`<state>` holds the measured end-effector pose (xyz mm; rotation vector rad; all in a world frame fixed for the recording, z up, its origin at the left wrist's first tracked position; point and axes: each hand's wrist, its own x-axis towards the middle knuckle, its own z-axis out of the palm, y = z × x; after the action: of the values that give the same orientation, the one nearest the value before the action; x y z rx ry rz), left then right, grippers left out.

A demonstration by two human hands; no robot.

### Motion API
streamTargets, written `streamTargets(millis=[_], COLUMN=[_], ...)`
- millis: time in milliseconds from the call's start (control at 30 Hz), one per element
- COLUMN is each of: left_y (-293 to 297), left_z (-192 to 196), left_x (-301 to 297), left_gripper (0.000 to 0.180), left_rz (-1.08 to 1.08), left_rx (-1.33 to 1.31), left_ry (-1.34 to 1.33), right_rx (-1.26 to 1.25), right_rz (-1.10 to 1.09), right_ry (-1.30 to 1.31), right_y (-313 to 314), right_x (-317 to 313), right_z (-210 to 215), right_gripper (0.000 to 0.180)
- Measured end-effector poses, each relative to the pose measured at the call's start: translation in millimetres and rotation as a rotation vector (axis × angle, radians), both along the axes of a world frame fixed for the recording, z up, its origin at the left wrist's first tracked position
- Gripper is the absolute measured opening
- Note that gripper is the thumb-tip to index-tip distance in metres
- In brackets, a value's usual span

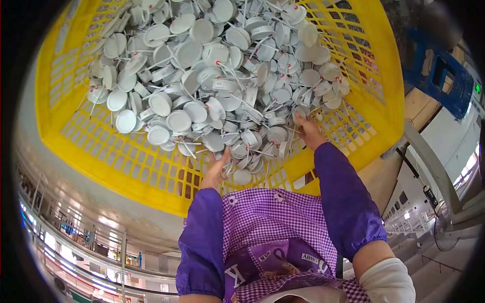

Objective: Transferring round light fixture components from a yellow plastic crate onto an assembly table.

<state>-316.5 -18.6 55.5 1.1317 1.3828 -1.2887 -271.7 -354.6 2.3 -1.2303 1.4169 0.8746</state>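
1. A yellow crate (pixel 151 171) with lattice walls fills the upper part of the view; every place below is given against it.
2. A heap of discs (pixel 222 76), round, white and flat, each trailing thin wires, lies inside the crate, thickest at its middle and far side.
3. The left hand (pixel 216 171) reaches into the crate at its near edge, palm turned toward the heap, fingers spread and loose; its grip is open, with the fingertips touching discs at the heap's near fringe.
4. One disc (pixel 242 177) lies just beside that hand, at the bottom tip of the heap, on the crate floor.
5. The right hand (pixel 307 132) sits further into the crate, toward its right wall, at the heap's right near side.
6. Its fingers curl down among discs and wires; the grip looks closed on a wire or a disc, though the tangle hides exactly what it pinches.
7. Both forearms wear purple sleeves (pixel 343 202) that come up from the near side of the crate.
8. A checked purple apron (pixel 273 222) hangs between the sleeves, just below the crate's near rim.
9. A blue machine (pixel 439 76) stands beyond the crate's right wall, apart from it.
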Motion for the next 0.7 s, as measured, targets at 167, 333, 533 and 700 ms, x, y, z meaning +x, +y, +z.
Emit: streamTargets(millis=[167, 333, 533, 700], left_y=[-11, -60, -61, -44], left_z=[-14, -37, -67, -79], left_x=[-7, -8, -74, -86], left_gripper=[0.125, 0.125, 0.105, 0.105], left_rz=[0.122, 0.211, -0.348, -0.085], left_rx=[-0.057, -0.171, 0.231, 0.328], left_ry=[0.176, 0.181, -0.162, -0.071], right_rx=[0.109, 0.051, -0.202, 0.207], right_rz=[-0.089, -0.098, 0.58, 0.182], right_ry=[0.034, 0.128, -0.154, 0.156], right_y=[52, 20, 56, 56], right_x=[-8, 3, -35, -24], right_z=[-14, -53, -42, -49], right_gripper=[0.064, 0.053, 0.061, 0.055])
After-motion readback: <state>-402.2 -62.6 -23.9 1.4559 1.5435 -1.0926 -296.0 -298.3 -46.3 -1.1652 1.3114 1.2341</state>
